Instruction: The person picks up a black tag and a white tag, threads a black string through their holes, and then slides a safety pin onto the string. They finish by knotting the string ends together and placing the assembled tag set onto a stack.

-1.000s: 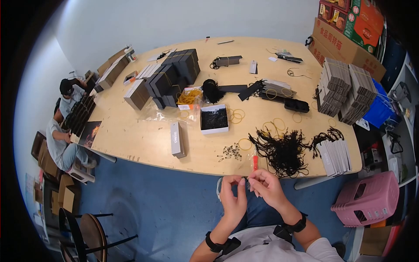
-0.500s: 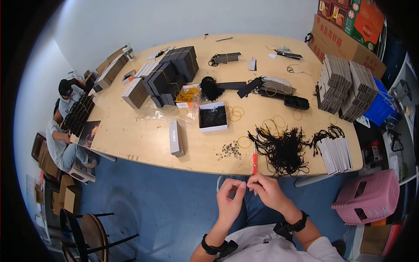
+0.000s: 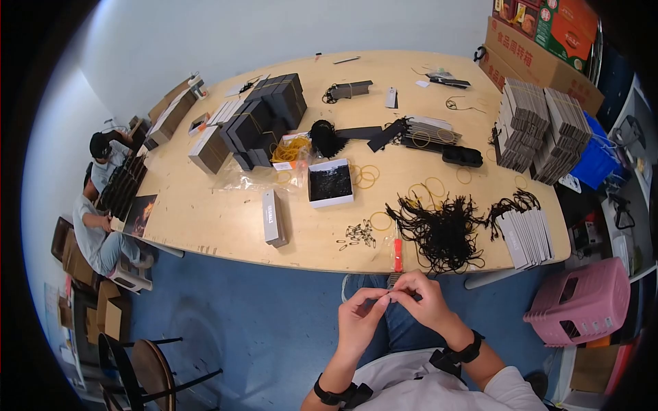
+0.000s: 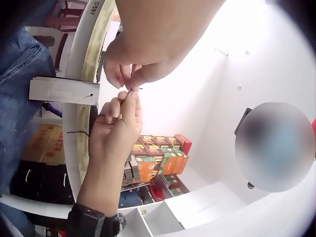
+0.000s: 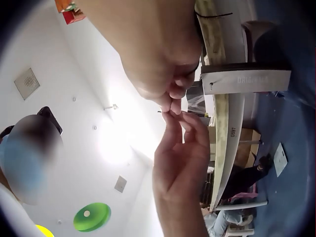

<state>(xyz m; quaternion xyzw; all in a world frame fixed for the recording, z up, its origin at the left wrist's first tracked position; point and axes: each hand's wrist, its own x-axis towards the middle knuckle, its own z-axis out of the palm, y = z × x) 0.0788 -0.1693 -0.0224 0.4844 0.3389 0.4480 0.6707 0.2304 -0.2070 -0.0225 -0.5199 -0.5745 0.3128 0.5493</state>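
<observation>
Low in front of the table edge, my left hand [image 3: 359, 322] and right hand [image 3: 426, 303] meet at their fingertips. Thumb and index finger of each pinch a thin black cord [image 4: 140, 89], of which only a short dark end shows; the rest is hidden by the fingers. A loose strand of cord [image 4: 78, 132] sticks out near the right hand in the left wrist view. Just below the hands is a grey stack of tags [image 5: 247, 81] printed ORIGINALS, with a hole near one end.
On the table [image 3: 312, 240] lie a heap of black cords [image 3: 445, 233], fanned corded tags [image 3: 524, 236], small metal pins [image 3: 356, 234], a red-handled tool [image 3: 397, 253] and a white box [image 3: 330, 183] of black pieces. Two people [image 3: 99, 226] sit at left. A pink crate [image 3: 579, 301] stands right.
My fingertips, slightly apart half a second ago, now meet. The left hand has turned a little toward the right one. The head view has shifted slightly.
</observation>
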